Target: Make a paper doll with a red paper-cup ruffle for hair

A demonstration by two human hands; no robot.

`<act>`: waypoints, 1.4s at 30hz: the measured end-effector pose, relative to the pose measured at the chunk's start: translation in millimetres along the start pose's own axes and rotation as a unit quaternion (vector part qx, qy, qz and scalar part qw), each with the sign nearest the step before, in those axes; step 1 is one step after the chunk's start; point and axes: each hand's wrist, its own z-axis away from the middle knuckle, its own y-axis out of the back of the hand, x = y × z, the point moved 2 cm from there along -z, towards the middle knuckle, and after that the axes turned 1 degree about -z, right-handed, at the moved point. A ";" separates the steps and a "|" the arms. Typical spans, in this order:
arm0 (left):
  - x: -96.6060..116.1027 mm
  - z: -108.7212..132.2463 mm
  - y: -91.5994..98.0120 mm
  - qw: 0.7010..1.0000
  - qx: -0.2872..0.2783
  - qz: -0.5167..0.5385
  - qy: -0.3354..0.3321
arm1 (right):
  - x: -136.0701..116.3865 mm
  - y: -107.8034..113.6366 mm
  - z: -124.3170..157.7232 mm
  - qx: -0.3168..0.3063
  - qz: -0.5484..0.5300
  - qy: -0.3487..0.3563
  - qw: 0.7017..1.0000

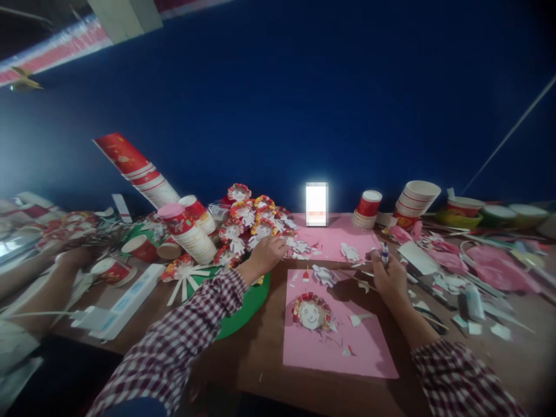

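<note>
My left hand reaches over to the edge of a pile of paper-cup dolls with red and yellow curled rims and drawn faces. Its fingers are drawn together beside white paper cutouts; what they hold, if anything, I cannot make out. In my right hand a marker pen with a white and dark blue barrel stands upright. Between my arms lies a pink sheet. On it are a smiling doll head with a red fringe, a white paper figure and small scraps.
Stacked paper cups lean at the left, near a white power strip and a co-worker's arms. A lit phone-like screen stands at the back. On the right are more cups, pink scraps and a small bottle.
</note>
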 end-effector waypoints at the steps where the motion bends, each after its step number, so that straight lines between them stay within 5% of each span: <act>1: 0.1 -2.4 -2.0 1.000 -0.005 -0.001 -0.005 | -0.6 0.3 0.1 0.000 -0.001 0.001 1.000; 17: -40.6 22.5 -2.9 0.999 -0.030 -0.003 0.044 | -5.3 1.0 0.7 0.000 -0.009 0.027 1.000; 29: -13.5 20.4 -1.3 0.998 -0.014 0.014 0.064 | -5.8 1.2 0.5 -0.002 -0.007 0.033 0.999; 36: -22.6 12.6 0.0 0.987 0.016 0.012 0.161 | -5.5 1.2 1.0 -0.003 -0.016 0.034 0.999; 42: -20.3 -6.5 8.0 0.990 0.022 0.026 0.139 | -6.1 1.6 1.1 -0.008 -0.015 0.031 0.999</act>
